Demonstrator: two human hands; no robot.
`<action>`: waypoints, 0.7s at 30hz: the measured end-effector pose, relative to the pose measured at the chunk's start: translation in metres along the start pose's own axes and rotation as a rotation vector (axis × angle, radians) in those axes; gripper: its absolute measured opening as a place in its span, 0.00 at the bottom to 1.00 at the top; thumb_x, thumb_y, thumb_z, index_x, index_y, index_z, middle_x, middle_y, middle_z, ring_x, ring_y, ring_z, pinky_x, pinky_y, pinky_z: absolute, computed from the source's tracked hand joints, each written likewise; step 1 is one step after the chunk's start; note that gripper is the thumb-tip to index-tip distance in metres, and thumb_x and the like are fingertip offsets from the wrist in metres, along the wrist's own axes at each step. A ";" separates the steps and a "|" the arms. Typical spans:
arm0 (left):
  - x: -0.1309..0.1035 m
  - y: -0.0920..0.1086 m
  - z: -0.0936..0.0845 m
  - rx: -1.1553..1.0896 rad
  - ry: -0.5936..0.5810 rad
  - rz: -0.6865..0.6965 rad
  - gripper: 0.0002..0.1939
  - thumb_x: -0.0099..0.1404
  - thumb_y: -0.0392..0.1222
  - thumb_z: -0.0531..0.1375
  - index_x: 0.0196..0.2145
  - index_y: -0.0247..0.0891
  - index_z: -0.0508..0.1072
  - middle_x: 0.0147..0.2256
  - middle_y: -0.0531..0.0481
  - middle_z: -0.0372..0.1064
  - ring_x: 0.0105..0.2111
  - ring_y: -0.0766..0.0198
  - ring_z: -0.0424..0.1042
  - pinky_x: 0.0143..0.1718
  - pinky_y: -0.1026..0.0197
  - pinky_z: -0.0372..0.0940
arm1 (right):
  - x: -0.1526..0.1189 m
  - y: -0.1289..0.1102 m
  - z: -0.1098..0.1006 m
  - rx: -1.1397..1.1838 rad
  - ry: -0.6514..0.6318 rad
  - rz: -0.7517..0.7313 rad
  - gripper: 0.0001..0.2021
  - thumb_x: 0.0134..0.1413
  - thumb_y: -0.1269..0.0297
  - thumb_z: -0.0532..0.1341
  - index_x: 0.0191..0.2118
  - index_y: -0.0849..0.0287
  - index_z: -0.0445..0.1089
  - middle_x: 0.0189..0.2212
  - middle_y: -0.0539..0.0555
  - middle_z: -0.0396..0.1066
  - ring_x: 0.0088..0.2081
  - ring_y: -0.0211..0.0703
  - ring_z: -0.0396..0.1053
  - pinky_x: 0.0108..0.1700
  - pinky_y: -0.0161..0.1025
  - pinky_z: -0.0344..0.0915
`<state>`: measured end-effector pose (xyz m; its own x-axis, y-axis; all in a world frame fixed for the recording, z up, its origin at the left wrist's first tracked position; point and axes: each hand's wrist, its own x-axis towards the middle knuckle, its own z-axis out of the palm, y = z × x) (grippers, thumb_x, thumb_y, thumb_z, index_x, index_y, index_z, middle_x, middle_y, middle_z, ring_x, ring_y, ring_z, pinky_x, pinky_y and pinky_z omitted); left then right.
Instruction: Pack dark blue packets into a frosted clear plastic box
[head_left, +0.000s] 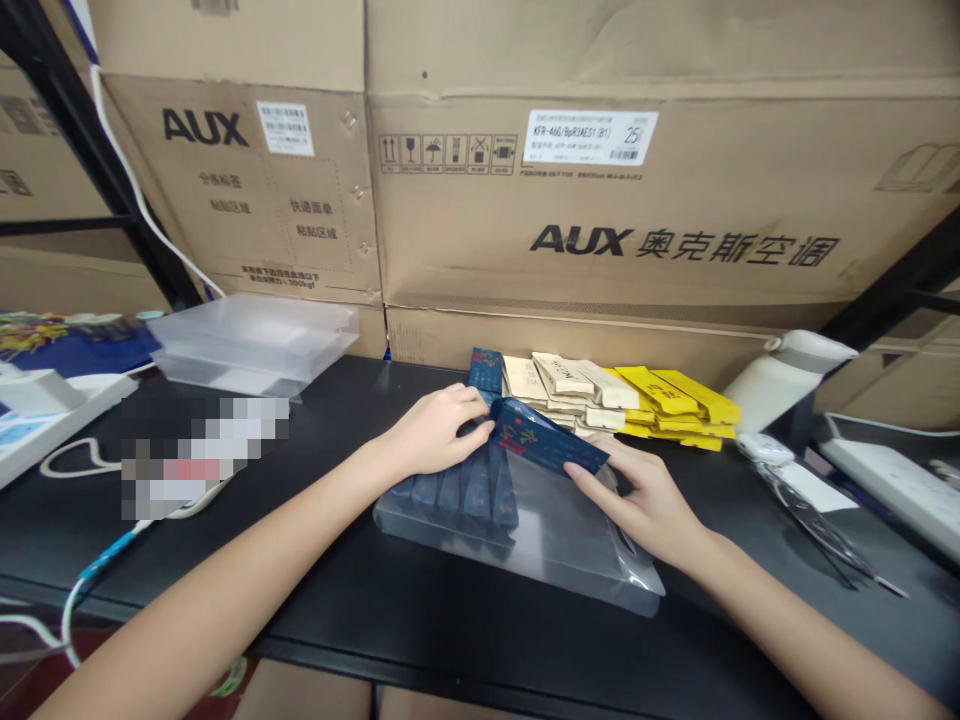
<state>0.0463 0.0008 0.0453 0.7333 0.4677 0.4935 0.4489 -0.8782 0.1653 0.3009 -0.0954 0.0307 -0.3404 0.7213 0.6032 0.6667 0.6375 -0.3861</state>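
Note:
A dark blue packet (551, 437) with gold and red print is held tilted above a clear plastic box (570, 560). My right hand (645, 495) grips the packet's right end between thumb and fingers. At its left end, my left hand (435, 430) pinches with thumb and fingertips; how much of the packet lies between them is partly hidden. Inside the box's left part, several dark blue packets (457, 495) stand side by side. Behind my left fingertips another blue packet (487, 370) lies beside the stacked cream packets (574, 385).
Yellow packets (671, 400) are piled right of the cream ones, near a white bottle (787, 385). Glasses (814, 525) lie at the right. Clear plastic boxes (251, 345) sit back left, by a phone with a cable and a power strip (67, 420). Cardboard cartons (465, 230) wall the back.

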 end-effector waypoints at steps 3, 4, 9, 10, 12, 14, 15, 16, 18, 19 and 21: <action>0.000 -0.001 0.000 -0.010 0.002 -0.003 0.12 0.70 0.40 0.52 0.35 0.34 0.74 0.36 0.46 0.71 0.40 0.58 0.69 0.44 0.56 0.67 | 0.001 0.000 0.001 0.001 0.001 0.007 0.07 0.61 0.69 0.60 0.44 0.60 0.71 0.39 0.56 0.75 0.40 0.45 0.74 0.45 0.38 0.69; 0.000 -0.001 0.001 -0.013 0.003 -0.003 0.12 0.70 0.40 0.52 0.35 0.34 0.74 0.36 0.46 0.71 0.40 0.58 0.69 0.44 0.56 0.67 | 0.001 0.000 0.001 0.002 0.001 0.010 0.07 0.61 0.69 0.60 0.44 0.60 0.71 0.39 0.57 0.75 0.40 0.45 0.74 0.45 0.38 0.69; 0.000 -0.002 0.000 -0.022 0.002 -0.004 0.12 0.70 0.40 0.52 0.36 0.35 0.74 0.36 0.46 0.71 0.39 0.58 0.69 0.44 0.56 0.66 | 0.000 0.001 0.001 0.007 0.003 0.007 0.07 0.61 0.69 0.60 0.44 0.59 0.70 0.39 0.57 0.75 0.40 0.45 0.74 0.45 0.38 0.70; 0.001 -0.002 0.000 -0.023 0.002 -0.004 0.12 0.70 0.40 0.52 0.36 0.35 0.74 0.36 0.46 0.71 0.39 0.58 0.69 0.44 0.57 0.66 | 0.000 0.002 0.001 0.007 0.003 0.007 0.07 0.61 0.69 0.60 0.44 0.59 0.70 0.39 0.57 0.75 0.40 0.45 0.74 0.45 0.38 0.70; 0.001 -0.001 0.000 -0.024 0.000 -0.007 0.12 0.70 0.40 0.52 0.36 0.35 0.74 0.36 0.46 0.71 0.39 0.58 0.69 0.43 0.57 0.66 | 0.000 0.002 0.001 0.007 0.002 0.007 0.07 0.61 0.69 0.60 0.44 0.59 0.70 0.39 0.56 0.75 0.40 0.45 0.74 0.46 0.39 0.70; 0.000 -0.001 0.001 -0.024 -0.001 -0.010 0.12 0.70 0.40 0.52 0.36 0.34 0.74 0.36 0.46 0.71 0.39 0.58 0.69 0.44 0.57 0.66 | 0.000 0.002 0.001 0.004 0.004 0.008 0.06 0.61 0.68 0.60 0.44 0.59 0.71 0.39 0.56 0.75 0.40 0.45 0.74 0.46 0.39 0.70; 0.000 -0.001 0.001 -0.023 -0.001 -0.011 0.12 0.70 0.40 0.52 0.36 0.34 0.74 0.36 0.46 0.71 0.39 0.58 0.69 0.44 0.57 0.67 | 0.000 0.002 0.001 0.002 0.005 0.008 0.06 0.61 0.68 0.60 0.44 0.59 0.71 0.39 0.56 0.75 0.40 0.45 0.74 0.45 0.39 0.70; 0.000 -0.001 0.001 -0.022 -0.001 -0.011 0.12 0.70 0.40 0.52 0.36 0.34 0.74 0.36 0.46 0.71 0.39 0.58 0.69 0.44 0.57 0.67 | 0.000 0.002 0.001 0.000 0.005 0.008 0.06 0.61 0.68 0.60 0.44 0.59 0.71 0.39 0.56 0.75 0.40 0.45 0.74 0.45 0.39 0.70; 0.000 -0.002 0.001 -0.018 -0.001 -0.011 0.12 0.71 0.41 0.52 0.35 0.34 0.74 0.36 0.46 0.71 0.40 0.58 0.69 0.44 0.56 0.67 | 0.000 0.001 0.001 -0.002 0.002 0.008 0.06 0.61 0.68 0.60 0.44 0.59 0.71 0.39 0.56 0.75 0.40 0.45 0.74 0.45 0.39 0.70; 0.000 -0.001 0.001 -0.016 -0.003 -0.011 0.13 0.71 0.41 0.52 0.35 0.35 0.74 0.36 0.46 0.71 0.40 0.58 0.69 0.44 0.56 0.67 | 0.001 0.001 0.001 -0.002 0.001 0.010 0.07 0.61 0.68 0.60 0.44 0.59 0.71 0.39 0.56 0.75 0.40 0.45 0.74 0.45 0.39 0.70; 0.000 -0.001 0.001 -0.014 -0.004 -0.011 0.13 0.71 0.41 0.52 0.35 0.35 0.74 0.36 0.46 0.71 0.39 0.58 0.69 0.44 0.56 0.67 | 0.001 0.000 0.000 -0.003 0.003 0.011 0.07 0.61 0.67 0.60 0.44 0.59 0.71 0.39 0.56 0.76 0.40 0.46 0.74 0.45 0.39 0.70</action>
<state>0.0460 0.0020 0.0445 0.7302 0.4778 0.4884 0.4501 -0.8742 0.1823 0.3001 -0.0947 0.0310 -0.3312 0.7274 0.6010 0.6726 0.6287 -0.3903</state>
